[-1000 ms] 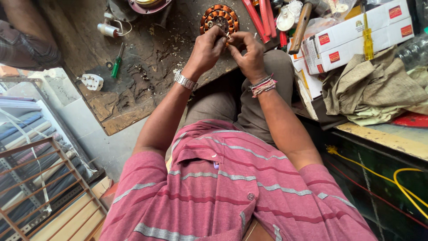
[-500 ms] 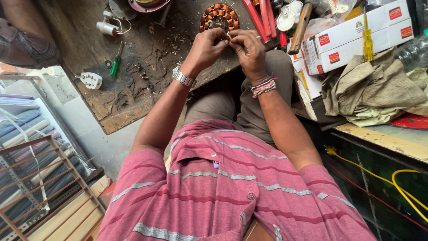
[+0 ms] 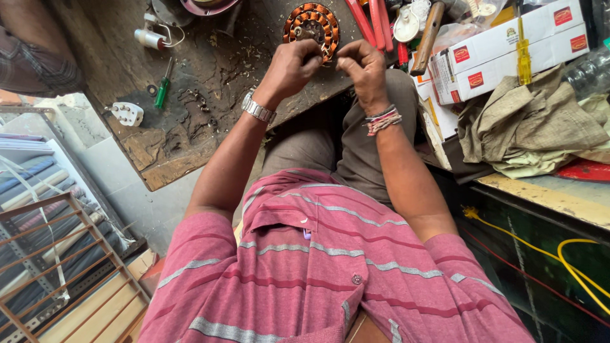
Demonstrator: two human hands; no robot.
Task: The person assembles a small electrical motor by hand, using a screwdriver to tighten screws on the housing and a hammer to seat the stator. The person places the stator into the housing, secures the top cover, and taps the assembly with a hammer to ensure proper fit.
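A round motor stator with copper-coloured windings [image 3: 312, 20] lies on the worn wooden workbench [image 3: 190, 140] at top centre. My left hand [image 3: 293, 67], with a metal watch on its wrist, and my right hand [image 3: 362, 68], with thread bands on its wrist, meet just below the stator. The fingertips of both are pinched together on something thin between them, probably a wire, too small to make out. Both hands are above my lap at the bench's near edge.
A green-handled screwdriver [image 3: 162, 93], a white plug [image 3: 128, 114] and small metal bits lie on the bench. White cardboard boxes [image 3: 508, 51], a yellow screwdriver [image 3: 523, 54], crumpled cloth [image 3: 534, 127] and red tools [image 3: 372, 22] crowd the right. A metal rack [image 3: 57, 267] stands lower left.
The hands have stayed pinched together below the stator, with only slight shifts of the fingers. Nothing else has moved.
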